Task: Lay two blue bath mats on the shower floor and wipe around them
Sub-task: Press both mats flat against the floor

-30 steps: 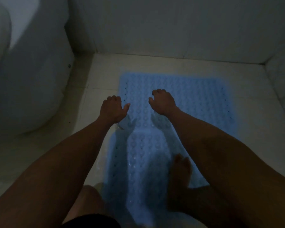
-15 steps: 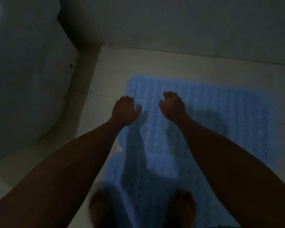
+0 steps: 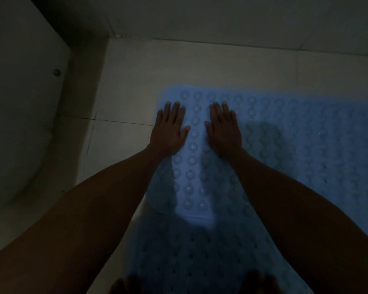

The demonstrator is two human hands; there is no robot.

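Two blue mats on the tiled shower floor, hands flat on the far one.

The far mat overlaps the near mat; left hand and right hand press its left end, fingers spread, gripping nothing.

We saw a light blue upper mat, its surface covered in rows of round raised bubbles that caught small glints of white. Where a brighter patch of light fell between the arms, that blue turned paler, almost whitish. The nearer mat was a darker, shadowed blue, dotted with rows of small dark holes. The floor tiles were a dull off-white, crossed by thin dark grout lines. The wall above was a plain grey-white. At the left, the curved fixture was a pale greyish white, with one small metallic grey round stud.
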